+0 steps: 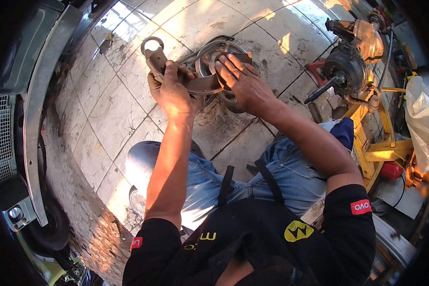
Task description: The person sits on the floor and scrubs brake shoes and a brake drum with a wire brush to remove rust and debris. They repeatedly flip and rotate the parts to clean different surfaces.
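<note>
My left hand is closed around a brown metal arm, its thumb on top. This arm has an open ring at its far left end and curves to the right. Flat against a dark brown sheet, which may be sandpaper, lie the fingers of my right hand, pressed together at the arm's right end. The sheet partly hides that end. Beneath both hands, a round metal wheel-like part rests on the floor, with a dark cable or hose beside it.
Stained tiles cover the floor. On the right, a greasy mechanical assembly stands by a yellow metal frame, with a white plastic bag hanging alongside. A vehicle's metal bumper runs down the left side.
</note>
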Demonstrator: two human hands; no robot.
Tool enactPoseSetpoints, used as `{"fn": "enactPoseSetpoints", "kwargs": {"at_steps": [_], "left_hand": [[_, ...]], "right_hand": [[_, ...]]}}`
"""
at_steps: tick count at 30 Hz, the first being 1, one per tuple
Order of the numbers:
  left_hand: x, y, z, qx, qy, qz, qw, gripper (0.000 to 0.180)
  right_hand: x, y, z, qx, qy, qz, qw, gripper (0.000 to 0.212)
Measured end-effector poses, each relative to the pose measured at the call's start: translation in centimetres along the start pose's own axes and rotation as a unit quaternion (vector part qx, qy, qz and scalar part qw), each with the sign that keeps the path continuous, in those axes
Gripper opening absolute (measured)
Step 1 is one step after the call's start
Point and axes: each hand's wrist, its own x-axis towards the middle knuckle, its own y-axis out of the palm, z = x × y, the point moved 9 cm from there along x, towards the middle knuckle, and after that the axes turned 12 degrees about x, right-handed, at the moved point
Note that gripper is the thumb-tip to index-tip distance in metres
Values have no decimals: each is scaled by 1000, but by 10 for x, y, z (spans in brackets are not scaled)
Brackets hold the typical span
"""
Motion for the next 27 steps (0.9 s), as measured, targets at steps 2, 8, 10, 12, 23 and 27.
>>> {"fn": "enactPoseSetpoints", "kwargs": {"at_steps": [2, 8, 10, 12, 23, 27], "left_hand": [[-1, 3, 0, 7, 2, -4, 1000, 8], [2, -3, -2, -4, 4, -11, 1000, 8], [1, -1, -3, 8, 14, -13, 1000, 8], [2, -1, -2, 12, 25, -14, 1000, 9], [4, -4, -2, 29, 37, -1, 999, 10], [1, 1, -4, 18, 42, 9, 999, 10]], "right_hand": [[-2, 7, 9, -8, -13, -10, 1000, 51], [4, 9, -15, -15, 37, 81, 996, 51], [-6, 25, -4, -84, 20, 72, 994, 49], [-16, 24, 32, -2, -43, 12, 999, 49], [-7, 17, -16, 22, 33, 7, 999, 56], [-14, 26, 16, 3, 1, 50, 999, 55]]}}
